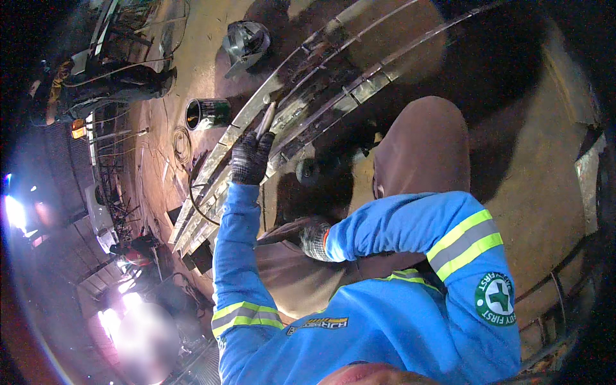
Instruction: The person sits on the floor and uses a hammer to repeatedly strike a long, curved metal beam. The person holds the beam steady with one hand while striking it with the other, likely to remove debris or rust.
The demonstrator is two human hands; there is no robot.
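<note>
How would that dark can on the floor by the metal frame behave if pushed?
The dark can lies on its side with its open mouth showing, so a nudge would probably roll it across the floor. It looks empty, so likely light for its size. Its round wall seems rigid metal, not floppy. It lies apart from the left hand, which grips a rod-like tool.

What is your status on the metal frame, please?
Left hand gripping welding rod holder against metal frame. Right hand resting by knee. Cable trailing nearby.
</note>
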